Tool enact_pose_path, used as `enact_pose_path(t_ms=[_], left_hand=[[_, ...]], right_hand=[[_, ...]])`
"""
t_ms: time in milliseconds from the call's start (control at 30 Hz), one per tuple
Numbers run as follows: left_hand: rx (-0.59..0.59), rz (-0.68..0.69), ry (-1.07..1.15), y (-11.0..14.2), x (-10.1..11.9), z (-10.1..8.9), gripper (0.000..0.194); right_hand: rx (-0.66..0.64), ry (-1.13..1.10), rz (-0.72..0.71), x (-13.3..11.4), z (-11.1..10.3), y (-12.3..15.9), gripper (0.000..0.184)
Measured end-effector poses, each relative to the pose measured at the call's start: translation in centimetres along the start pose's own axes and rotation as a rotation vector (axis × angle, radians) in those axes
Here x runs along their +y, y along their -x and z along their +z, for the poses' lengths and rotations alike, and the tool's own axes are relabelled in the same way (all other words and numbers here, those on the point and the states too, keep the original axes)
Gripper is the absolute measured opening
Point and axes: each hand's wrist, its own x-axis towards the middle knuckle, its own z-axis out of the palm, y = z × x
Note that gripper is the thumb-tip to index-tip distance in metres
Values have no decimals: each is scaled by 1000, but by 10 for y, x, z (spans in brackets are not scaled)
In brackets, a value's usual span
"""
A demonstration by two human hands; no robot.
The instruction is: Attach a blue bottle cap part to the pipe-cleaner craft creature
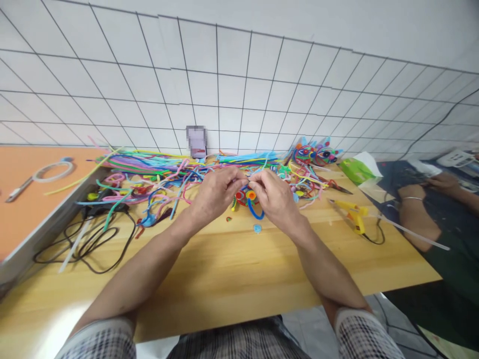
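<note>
My left hand (219, 193) and my right hand (275, 197) meet over the middle of the wooden table (224, 269). Each pinches with thumb and forefinger, and the tips nearly touch. What they pinch is small and dark, too fine to make out. Just below my fingers show two orange discs, one of them the orange disc (251, 196) beside my right thumb, and a bent blue pipe cleaner (256, 214). My hands partly cover these pieces. A light blue button (257, 228) and a small red-and-green piece (229, 219) lie nearer to me.
Behind lie heaped pipe cleaners (149, 163) and two colourful animal-face crafts (306, 154). A phone (196, 142) leans on the tiled wall. At right are scissors (340, 187), a yellow glue gun (358, 219) and a co-worker's arm (417, 219). Black cables (112, 234) tangle at left.
</note>
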Motion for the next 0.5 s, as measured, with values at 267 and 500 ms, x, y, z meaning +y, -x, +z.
enact_pose_path(t_ms=[267,500], left_hand=[[263,-214,444,2,7,40,19],[339,-392,796,1,-3,66,26]], right_hand=[[151,-249,165,4,9,-3,10],[117,-392,265,16,18,-5,12]])
